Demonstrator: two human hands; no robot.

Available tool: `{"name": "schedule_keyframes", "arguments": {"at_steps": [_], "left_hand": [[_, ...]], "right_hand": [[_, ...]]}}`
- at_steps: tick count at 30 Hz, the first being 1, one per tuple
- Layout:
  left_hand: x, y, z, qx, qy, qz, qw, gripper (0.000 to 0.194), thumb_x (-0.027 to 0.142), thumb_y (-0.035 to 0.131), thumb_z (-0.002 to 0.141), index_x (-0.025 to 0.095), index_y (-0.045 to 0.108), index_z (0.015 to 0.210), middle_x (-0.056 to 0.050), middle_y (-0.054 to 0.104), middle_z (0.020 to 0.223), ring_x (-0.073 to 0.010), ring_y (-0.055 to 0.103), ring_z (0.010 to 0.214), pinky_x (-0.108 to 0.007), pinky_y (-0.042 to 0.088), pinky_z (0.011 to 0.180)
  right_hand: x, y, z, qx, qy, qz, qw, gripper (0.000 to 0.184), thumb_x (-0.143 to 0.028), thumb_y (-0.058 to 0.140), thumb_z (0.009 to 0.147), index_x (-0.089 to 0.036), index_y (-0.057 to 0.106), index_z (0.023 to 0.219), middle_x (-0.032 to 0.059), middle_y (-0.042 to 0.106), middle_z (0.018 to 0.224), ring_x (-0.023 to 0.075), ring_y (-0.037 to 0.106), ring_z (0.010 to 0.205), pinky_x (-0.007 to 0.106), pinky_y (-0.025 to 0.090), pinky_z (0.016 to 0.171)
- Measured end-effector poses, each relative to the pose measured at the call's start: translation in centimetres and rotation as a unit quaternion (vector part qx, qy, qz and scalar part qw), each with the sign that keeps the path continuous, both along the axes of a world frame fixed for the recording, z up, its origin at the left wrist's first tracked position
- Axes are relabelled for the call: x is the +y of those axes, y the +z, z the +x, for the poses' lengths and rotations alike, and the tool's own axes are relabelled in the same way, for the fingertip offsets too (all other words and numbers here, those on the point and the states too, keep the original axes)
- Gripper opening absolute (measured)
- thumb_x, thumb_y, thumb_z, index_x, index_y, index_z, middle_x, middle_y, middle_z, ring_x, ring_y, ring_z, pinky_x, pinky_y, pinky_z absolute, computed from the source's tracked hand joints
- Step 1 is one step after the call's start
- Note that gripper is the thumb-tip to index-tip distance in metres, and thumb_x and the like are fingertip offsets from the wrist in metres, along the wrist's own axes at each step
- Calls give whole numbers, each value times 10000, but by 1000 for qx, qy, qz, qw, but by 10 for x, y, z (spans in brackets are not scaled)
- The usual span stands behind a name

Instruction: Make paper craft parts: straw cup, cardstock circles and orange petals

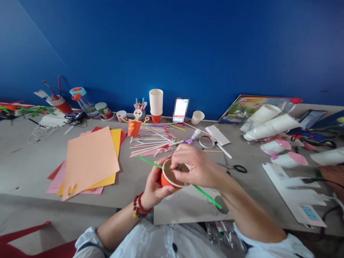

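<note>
My left hand (157, 182) is wrapped round a red-orange paper cup (166, 180), its white-rimmed mouth facing up at me. A bright green pipe cleaner (206, 196) runs across the cup, one end sticking out on the left and the other to the lower right. My right hand (192, 165) reaches over the mouth, thumb and fingers pinched on the green pipe cleaner inside. The fingers partly hide the cup's inside. Below the cup lies a pale sheet (182, 208) on the table edge.
Stacked coloured paper (92, 161) lies left. Behind are loose sticks (153, 134), a red cup figure with a rabbit face (134, 128), stacked white cups (156, 102) and a glue stick (194, 136). Scissors (239, 168) and a power strip (295, 197) lie right.
</note>
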State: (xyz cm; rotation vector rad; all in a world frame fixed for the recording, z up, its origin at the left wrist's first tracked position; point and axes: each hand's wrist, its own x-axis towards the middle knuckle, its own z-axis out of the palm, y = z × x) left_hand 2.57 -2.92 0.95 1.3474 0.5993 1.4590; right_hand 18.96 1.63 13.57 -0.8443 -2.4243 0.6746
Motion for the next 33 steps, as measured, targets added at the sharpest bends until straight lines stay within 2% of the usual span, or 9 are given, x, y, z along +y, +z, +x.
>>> {"name": "schedule_keyframes", "arguments": {"at_steps": [9,15,18,19,20,23,26,30,33], "left_hand": [[2,-11,-3,51,21,0,999,772,549,728,779,223,450,1420,-150,544,1384,-359,525,1277,-512,439,1070],[3,-7,-3,14,10,-8,1000,779,589,738,752,222,489,1393,-146,566,1368,-354,553,1250,-486,460,1050],[2,-7,-4,-2,2,-22,1000,768,566,745,758,230,481,1396,-146,561,1379,-345,559,1246,-466,473,1037],[3,-8,-4,-3,6,-25,1000,769,564,747,757,234,478,1398,-146,554,1388,-344,555,1252,-467,470,1039],[3,-9,-6,-4,13,-27,1000,779,570,747,752,239,472,1402,-147,547,1396,-346,549,1258,-470,468,1040],[4,-12,-10,-2,37,-28,999,831,599,748,734,243,444,1421,-157,522,1422,-357,526,1278,-470,462,1039],[4,-16,-15,8,31,-20,999,850,620,740,729,232,440,1424,-168,499,1443,-357,543,1250,-452,481,1007],[4,-19,-17,19,14,1,1000,847,646,728,725,220,460,1405,-173,512,1428,-348,567,1216,-451,491,994],[5,-20,-16,33,14,19,999,832,649,723,729,211,478,1393,-175,528,1409,-354,546,1242,-465,469,1022]], "right_hand": [[-1,1,-5,-5,-12,33,999,92,-133,674,822,-224,688,823,21,695,805,194,573,805,322,424,753],[0,1,-6,-35,1,43,998,167,-91,646,803,-206,649,682,14,643,666,195,553,762,296,411,660],[1,0,-4,-21,3,35,999,115,-126,660,826,-212,681,753,20,676,734,205,588,814,319,446,717],[1,0,-3,-6,7,24,1000,70,-157,675,839,-222,701,840,28,704,821,214,607,876,339,463,775],[1,0,-1,17,10,8,1000,110,-191,689,851,-238,706,950,36,720,935,223,618,951,359,471,840],[3,-1,11,100,-6,-68,993,327,-243,680,878,-275,633,1200,50,676,1189,224,609,1096,368,480,938],[6,-4,24,116,-20,-147,982,306,-248,688,861,-250,638,1163,55,661,1159,214,618,1041,346,508,893],[13,-8,32,103,22,-243,964,358,-273,750,812,-221,629,1144,53,646,1115,186,610,956,324,519,846],[18,-7,31,96,58,-269,957,201,-293,756,808,-183,641,929,24,616,929,158,585,858,281,512,765]]}}
